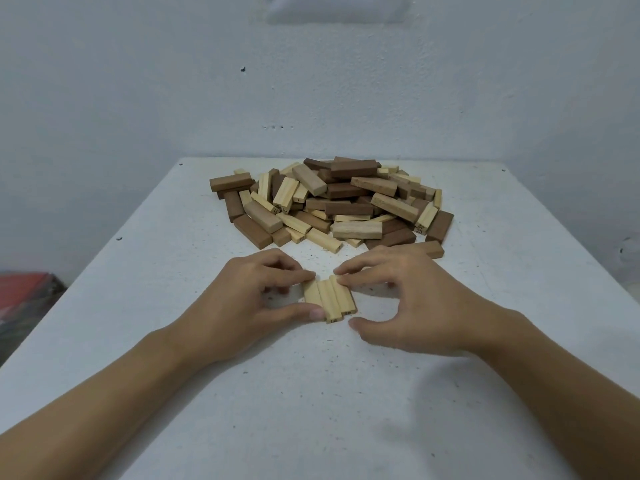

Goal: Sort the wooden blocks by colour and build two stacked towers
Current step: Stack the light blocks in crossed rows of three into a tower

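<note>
Three light wooden blocks (329,298) lie flat side by side in the middle of the white table (311,393), ends toward me. My left hand (249,299) pinches the left block of the row between forefinger and thumb. My right hand (398,299) rests its fingertips on the far end of the right block, its thumb on the table just short of the near end. Behind them a mixed heap (332,202) of light and dark brown blocks lies loose and jumbled.
A single brown block (429,249) lies just behind my right hand. The table stands against a pale wall (311,81). Off its left edge, lower down, sits something red (24,292). Bare tabletop stretches to both sides of the row and toward me.
</note>
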`<state>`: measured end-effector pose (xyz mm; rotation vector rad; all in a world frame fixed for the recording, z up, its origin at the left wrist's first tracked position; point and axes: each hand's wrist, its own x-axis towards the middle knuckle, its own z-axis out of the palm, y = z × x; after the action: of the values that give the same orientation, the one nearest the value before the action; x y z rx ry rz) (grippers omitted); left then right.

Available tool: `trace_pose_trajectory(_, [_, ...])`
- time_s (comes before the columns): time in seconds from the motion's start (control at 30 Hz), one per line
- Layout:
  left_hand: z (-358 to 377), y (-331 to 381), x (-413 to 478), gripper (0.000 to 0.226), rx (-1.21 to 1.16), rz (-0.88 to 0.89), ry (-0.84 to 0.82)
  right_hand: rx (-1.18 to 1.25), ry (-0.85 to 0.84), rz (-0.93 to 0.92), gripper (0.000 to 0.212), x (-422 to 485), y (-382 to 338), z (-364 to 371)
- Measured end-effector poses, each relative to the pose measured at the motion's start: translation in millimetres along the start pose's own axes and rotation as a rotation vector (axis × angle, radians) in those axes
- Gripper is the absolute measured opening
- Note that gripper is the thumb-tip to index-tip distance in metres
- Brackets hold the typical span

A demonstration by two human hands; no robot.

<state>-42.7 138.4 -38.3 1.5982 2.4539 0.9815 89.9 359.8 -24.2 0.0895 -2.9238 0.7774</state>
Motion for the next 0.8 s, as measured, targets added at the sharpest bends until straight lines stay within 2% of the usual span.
trace_pose_trajectory(0.13, [-1.6, 2.7, -0.4, 0.075, -0.006, -0.029, -0.035, 0.043, 0.042, 0.007, 0.048, 1.7, -2.3, 2.1])
trace_pose_trajectory(0.43, [-2.5, 1.3, 0.4, 0.057, -0.032, -0.056, -0.071, 0.156, 0.056, 0.014, 0.047, 6.4, -10.7, 9.6])
trace_pose_trajectory(0.8, [-53.0, -34.2, -17.2, 0.049, -0.074, -0.187, -0.162, 0.063, 0.113, -0.102, 0.041, 51.7, -51.4, 44.7])
